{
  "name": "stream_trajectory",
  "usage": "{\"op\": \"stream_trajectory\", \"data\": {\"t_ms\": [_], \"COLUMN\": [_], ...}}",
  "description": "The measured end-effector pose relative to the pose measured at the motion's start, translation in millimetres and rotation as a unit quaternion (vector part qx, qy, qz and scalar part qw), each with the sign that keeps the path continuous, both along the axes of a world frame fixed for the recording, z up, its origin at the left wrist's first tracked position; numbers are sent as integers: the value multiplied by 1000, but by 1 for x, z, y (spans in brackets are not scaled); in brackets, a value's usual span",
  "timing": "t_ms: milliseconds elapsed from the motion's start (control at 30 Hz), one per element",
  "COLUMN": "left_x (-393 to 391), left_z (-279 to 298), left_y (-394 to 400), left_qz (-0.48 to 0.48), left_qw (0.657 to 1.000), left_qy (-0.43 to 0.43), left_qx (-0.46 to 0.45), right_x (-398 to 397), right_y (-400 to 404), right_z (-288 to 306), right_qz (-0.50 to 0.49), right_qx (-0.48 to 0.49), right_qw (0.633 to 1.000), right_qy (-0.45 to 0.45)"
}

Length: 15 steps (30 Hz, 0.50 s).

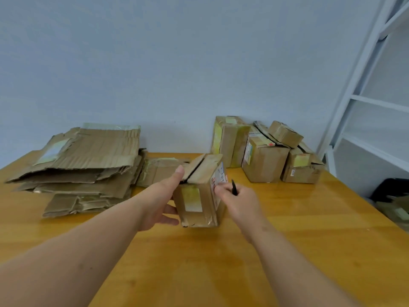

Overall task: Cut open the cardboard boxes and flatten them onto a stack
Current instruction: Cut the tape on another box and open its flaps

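Observation:
A small brown cardboard box [200, 193] stands on the wooden table [287, 229], its top flaps split along a dark open seam. My left hand [162, 202] grips the box's left side, thumb on the top edge. My right hand [240, 202] is against the box's right side, closed around a thin black cutter [234, 187] that points up. A stack of flattened cardboard [88, 165] lies at the back left of the table.
Several uncut taped boxes [263, 149] are piled at the back right against the wall. A white metal shelf frame [371, 96] stands to the right. A dark object and cardboard scraps [391, 196] lie on the floor past the table's right edge.

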<state>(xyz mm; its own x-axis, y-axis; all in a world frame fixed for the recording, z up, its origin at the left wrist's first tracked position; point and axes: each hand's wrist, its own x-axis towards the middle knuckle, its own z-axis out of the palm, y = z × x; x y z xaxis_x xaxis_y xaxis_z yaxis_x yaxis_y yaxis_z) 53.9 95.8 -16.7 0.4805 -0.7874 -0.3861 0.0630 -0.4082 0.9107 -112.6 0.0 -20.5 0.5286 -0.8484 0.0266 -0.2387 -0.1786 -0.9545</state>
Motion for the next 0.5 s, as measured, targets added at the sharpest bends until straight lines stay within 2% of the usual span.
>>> {"op": "stream_trajectory", "data": {"t_ms": [133,267,433,500], "left_x": [-11,-18,-11,-8], "left_z": [-7,-7,-5,-3], "left_y": [42,75,95,100], "left_qz": [-23,-106,-20,-18], "left_qw": [994,964,965,958], "left_qy": [-109,-241,-261,-287], "left_qx": [17,42,-5,-5], "right_x": [-17,-24,-23,-23], "right_y": [43,70,86,86], "right_z": [-18,-31,-33,-29], "right_qz": [48,70,96,78], "right_qx": [-46,-71,-86,-81], "right_qw": [998,995,991,994], "right_qy": [-2,-3,19,14]}}
